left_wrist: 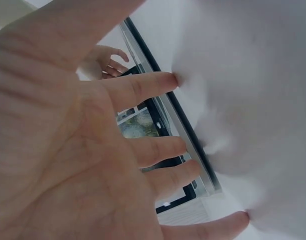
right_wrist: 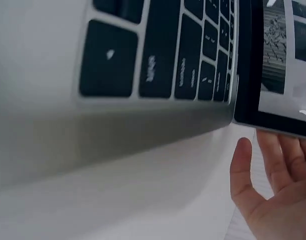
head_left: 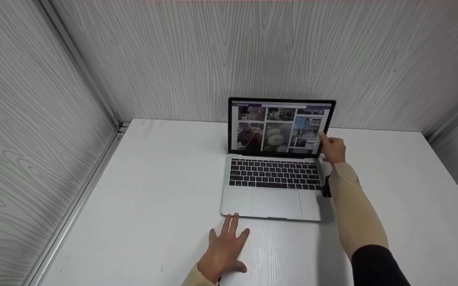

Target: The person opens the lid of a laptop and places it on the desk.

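Note:
An opened laptop [head_left: 276,202] lies on the white table, its lit screen [head_left: 278,135] raised and showing a page of pictures. My right hand [head_left: 334,151] is at the screen's right side, fingertips at its edge. Seen from the right wrist, the fingers [right_wrist: 278,160] reach up to the screen's border and the thumb [right_wrist: 241,170] stands apart from it. At the laptop's front left corner, my left hand [head_left: 224,252] rests on the table with fingers spread. Two of its fingertips meet the front edge of the base, as the left wrist view also shows.
The white tabletop [head_left: 165,174] runs back to a wood-grain panel [head_left: 181,59] close behind the laptop. Side panels [head_left: 26,159] with metal edging bound the table on the left and right.

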`<state>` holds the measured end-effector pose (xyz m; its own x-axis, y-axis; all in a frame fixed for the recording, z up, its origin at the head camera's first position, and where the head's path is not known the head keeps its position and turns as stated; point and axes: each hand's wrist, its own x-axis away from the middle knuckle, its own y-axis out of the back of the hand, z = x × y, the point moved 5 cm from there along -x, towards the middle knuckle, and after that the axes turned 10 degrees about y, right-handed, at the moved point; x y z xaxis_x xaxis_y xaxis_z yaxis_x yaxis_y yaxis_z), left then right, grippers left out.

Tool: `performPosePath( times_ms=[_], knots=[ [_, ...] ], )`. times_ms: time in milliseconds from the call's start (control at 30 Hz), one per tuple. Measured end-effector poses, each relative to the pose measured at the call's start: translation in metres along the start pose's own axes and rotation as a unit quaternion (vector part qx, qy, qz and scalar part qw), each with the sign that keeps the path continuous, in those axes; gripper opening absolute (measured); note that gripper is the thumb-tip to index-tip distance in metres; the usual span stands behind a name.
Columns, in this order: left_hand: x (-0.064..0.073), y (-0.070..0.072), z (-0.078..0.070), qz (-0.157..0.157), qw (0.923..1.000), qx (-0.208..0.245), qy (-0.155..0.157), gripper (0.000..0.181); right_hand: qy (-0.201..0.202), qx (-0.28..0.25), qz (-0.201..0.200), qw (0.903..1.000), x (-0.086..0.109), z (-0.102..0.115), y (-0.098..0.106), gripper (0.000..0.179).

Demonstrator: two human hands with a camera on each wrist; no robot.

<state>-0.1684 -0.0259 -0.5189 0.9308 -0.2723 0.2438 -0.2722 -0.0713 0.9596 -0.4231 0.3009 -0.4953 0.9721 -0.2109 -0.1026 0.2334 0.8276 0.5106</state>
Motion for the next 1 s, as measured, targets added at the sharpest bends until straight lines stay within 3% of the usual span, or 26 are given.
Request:
performPosePath(
  times_ms=[300, 533, 733, 1000],
  knots=[
    [0.000, 0.000, -0.006, -0.008, 0.9998, -0.016, -0.006, 0.099, -0.028, 0.052, -0.013, 0.9982, 0.006, -0.006, 0.000, 0.052],
    [0.000, -0.001, -0.006, 0.027, 0.9996, 0.010, 0.007, 0.098, -0.036, 0.083, -0.020, 0.9957, 0.009, -0.005, 0.000, 0.052],
    [-0.002, 0.000, -0.009, 0.016, 0.9998, 0.007, 0.002, 0.100, -0.034, 0.100, -0.024, 0.9942, 0.006, -0.005, 0.002, 0.044],
    [0.001, -0.001, -0.013, 0.003, 1.0000, -0.001, -0.003, 0.100, -0.074, 0.096, -0.009, 0.9926, 0.006, -0.020, 0.005, 0.062]
  ],
)
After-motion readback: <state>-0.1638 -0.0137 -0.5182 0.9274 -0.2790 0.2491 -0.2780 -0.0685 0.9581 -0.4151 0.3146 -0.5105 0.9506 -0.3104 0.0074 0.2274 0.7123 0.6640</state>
